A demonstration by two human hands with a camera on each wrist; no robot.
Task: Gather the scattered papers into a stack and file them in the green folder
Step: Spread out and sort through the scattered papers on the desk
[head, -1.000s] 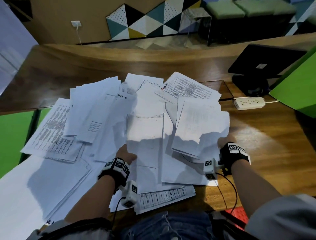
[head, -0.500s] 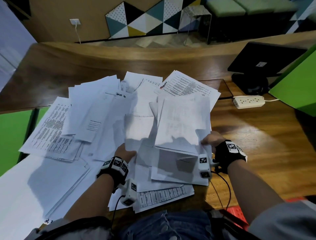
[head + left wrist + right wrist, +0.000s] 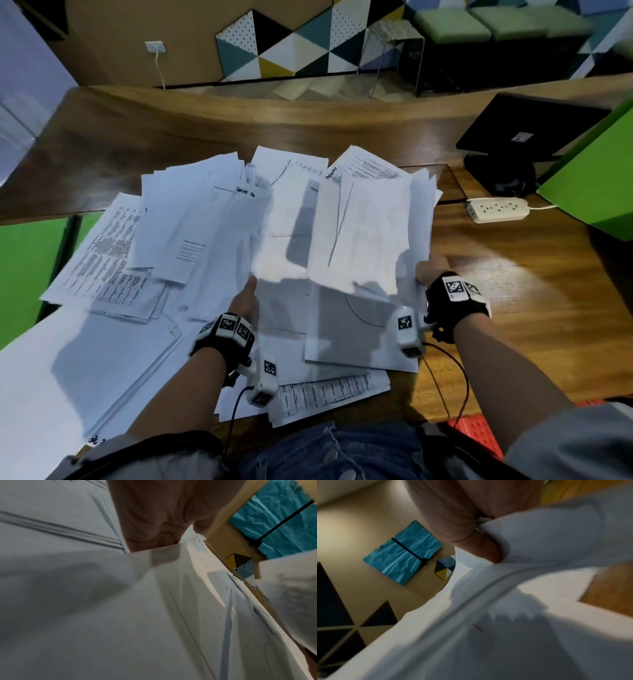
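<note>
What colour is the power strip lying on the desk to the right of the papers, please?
The power strip is white with a white cable, clearest in the head view.

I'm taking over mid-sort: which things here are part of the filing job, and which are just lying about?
Part of the job:
- scattered white printed papers
- lifted bunch of white sheets, gripped by right hand
- left hand, among the sheets

Lying about:
- white power strip
- black monitor
- brown wooden desk

Head view looks steeply down over the papers point(image 3: 274, 240); both wrist views sit close against them.
</note>
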